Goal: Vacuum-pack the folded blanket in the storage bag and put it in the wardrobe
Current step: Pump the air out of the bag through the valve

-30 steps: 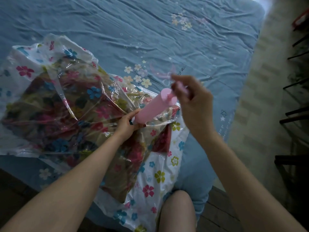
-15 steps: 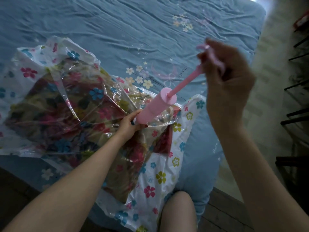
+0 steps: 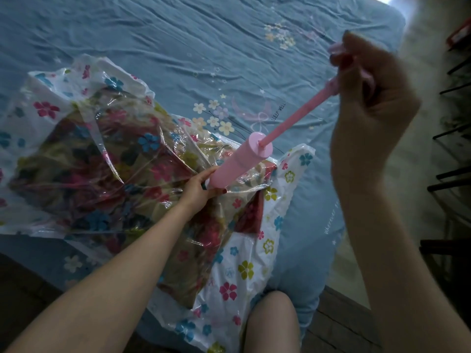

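Status: mid-pumping. Folded blanket [image 3: 107, 174] is already inside the floral vacuum storage bag [image 3: 244, 263], which lies on the blue bedsheet [image 3: 178, 34] at the near edge of the bed. Can't see the bag's seal from here; I'd guess it's closed, since air is being drawn out. The plastic is wrinkled and partly pulled onto the blanket but loose film stands up in ridges, so my read is a good share of air remains. Left to do: more strokes, pump off, cap the valve, carry the pack to the wardrobe. No wardrobe in sight.

Hands:
- Left hand [image 3: 201, 188] grips the base of the pink hand pump [image 3: 239, 163], fingers and thumb wrapped around the cylinder's lower end, pressing it down onto the bag. Valve itself is hidden under hand and pump.
- Right hand [image 3: 369, 98] is clenched around the pump handle [image 3: 339, 50], blurred. Plunger rod [image 3: 298, 118] is drawn well out of the cylinder, so this looks like the top of a stroke.

Pump sits tilted, leaning toward the right hand. A knee [image 3: 270, 319] shows at the bed edge below the bag.
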